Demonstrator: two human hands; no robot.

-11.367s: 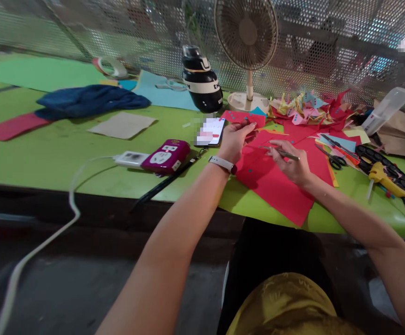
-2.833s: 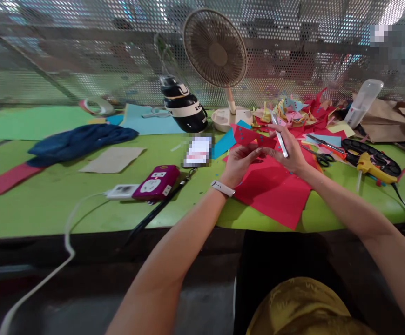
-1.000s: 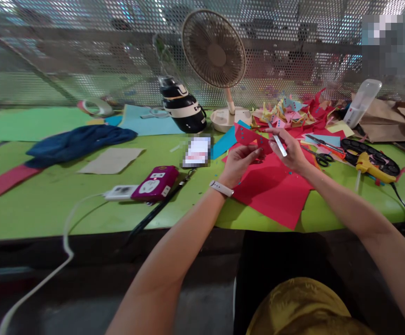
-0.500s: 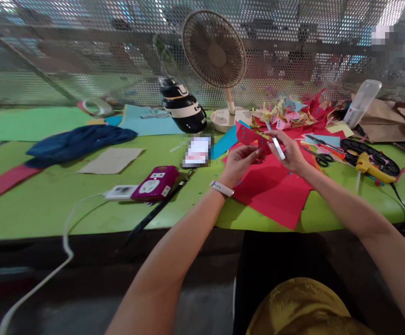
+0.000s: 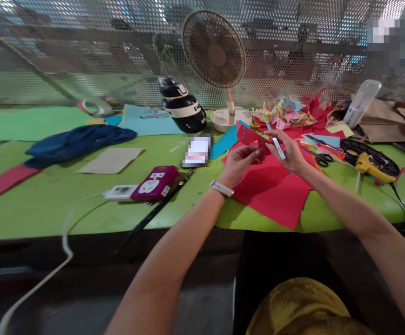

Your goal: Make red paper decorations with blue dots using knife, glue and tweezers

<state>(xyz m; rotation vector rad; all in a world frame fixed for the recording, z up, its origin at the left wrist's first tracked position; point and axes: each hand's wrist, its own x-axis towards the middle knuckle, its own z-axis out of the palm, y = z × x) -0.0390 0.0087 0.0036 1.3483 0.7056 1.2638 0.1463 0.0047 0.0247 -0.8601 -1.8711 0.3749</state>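
My left hand [image 5: 242, 161] pinches a folded piece of red paper [image 5: 246, 133] with rows of small blue dots on it, above the table. Close beside it, my right hand [image 5: 286, 151] is closed around a slim, flat silver tool [image 5: 278, 148], whose exact kind I cannot make out. The tool slants up and away past the red paper, and the right fingertips are near the paper's right edge. Below both hands lie large red paper sheets [image 5: 275, 195]. A blue paper strip [image 5: 227, 142] lies just left of the folded piece.
Behind my hands are a fan [image 5: 216, 56], a black-and-white bottle [image 5: 185, 109] and a pile of folded paper shapes [image 5: 296, 111]. At right lie scissors [image 5: 324, 159], a yellow glue gun [image 5: 373, 168] and a black round tray [image 5: 380, 156]. Leftward are a phone [image 5: 197, 151] and a purple power strip [image 5: 155, 183].
Almost nothing differs. The red paper and the silver tool have shifted only very slightly in my hands.
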